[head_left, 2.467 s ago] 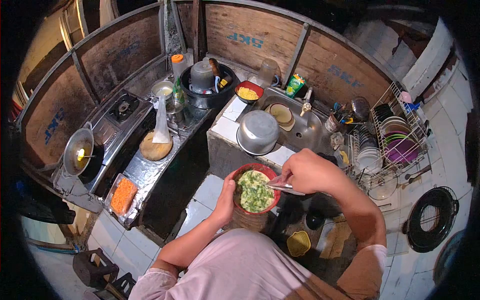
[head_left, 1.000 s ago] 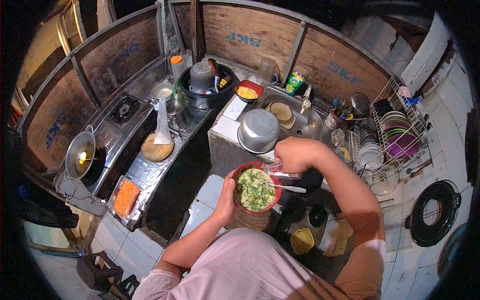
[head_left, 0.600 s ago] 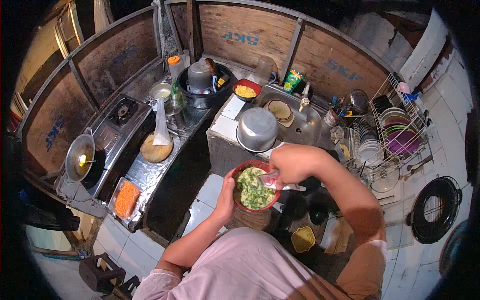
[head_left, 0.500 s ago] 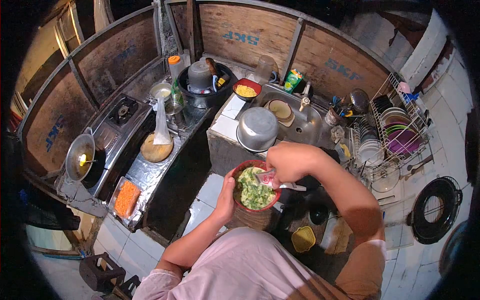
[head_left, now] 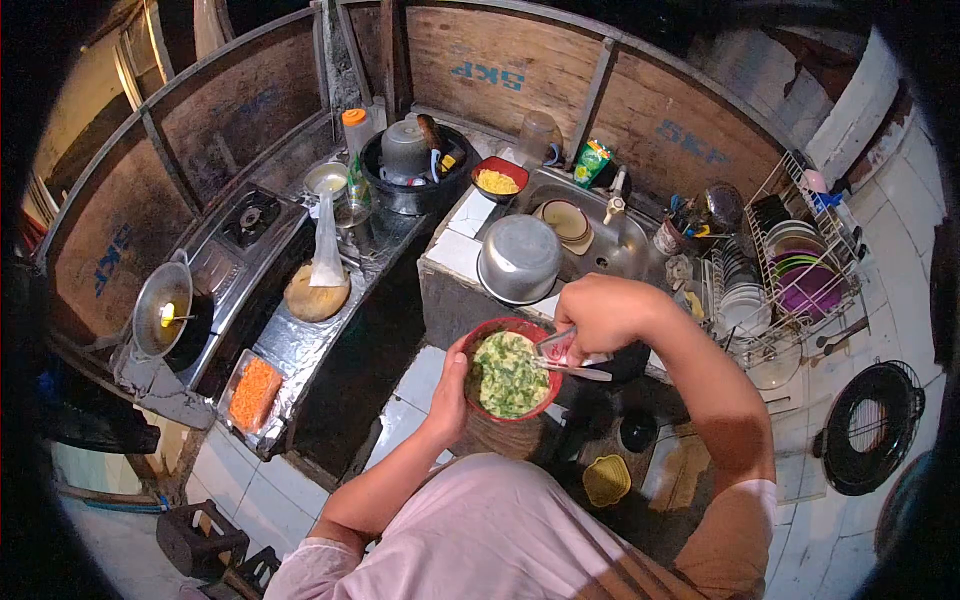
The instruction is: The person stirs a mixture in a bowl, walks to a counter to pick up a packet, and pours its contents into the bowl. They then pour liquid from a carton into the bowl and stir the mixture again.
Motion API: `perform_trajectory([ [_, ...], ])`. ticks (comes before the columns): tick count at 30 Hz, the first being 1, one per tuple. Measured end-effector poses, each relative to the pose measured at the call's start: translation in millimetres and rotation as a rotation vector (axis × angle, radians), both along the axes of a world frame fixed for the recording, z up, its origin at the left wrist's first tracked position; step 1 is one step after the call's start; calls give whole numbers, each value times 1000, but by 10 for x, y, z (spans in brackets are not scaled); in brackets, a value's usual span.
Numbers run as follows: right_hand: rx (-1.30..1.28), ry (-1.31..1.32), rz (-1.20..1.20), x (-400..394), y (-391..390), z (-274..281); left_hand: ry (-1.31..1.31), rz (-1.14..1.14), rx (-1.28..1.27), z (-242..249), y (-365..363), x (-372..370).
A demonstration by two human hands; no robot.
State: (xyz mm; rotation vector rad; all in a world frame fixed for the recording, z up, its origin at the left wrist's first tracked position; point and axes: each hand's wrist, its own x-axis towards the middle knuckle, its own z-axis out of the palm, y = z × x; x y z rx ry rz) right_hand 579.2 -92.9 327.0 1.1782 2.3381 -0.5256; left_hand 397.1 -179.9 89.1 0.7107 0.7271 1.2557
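In the head view, two hands work at one red bowl (head_left: 512, 325) at the middle of the frame. The left hand (head_left: 451, 390) has its grip clamped on the bowl's left side. The right hand (head_left: 605, 315) has its grip clamped on one packet (head_left: 554, 348) over the right rim. One spoon (head_left: 588, 374) sits in the single green-flecked mix (head_left: 510, 375), handle rightward. One pot (head_left: 519, 258) and a second bowl (head_left: 520, 174) stand on the surface at upper centre; one pan (head_left: 160, 335) is at left.

Left fingers (head_left: 457, 366) cup upright; right fingers (head_left: 567, 310) curl downward.
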Motion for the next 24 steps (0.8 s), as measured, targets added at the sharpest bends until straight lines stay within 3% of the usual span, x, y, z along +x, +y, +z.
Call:
perform_trajectory([
  [12,87,-6,-72,23,152,-105,-25,-30,-12,94,-16,49],
  [17,150,14,-69,52,235,-202,46,-59,100,-67,24,39],
  [24,144,81,-136,92,187,-183,19,-40,6,-4,9,66],
])
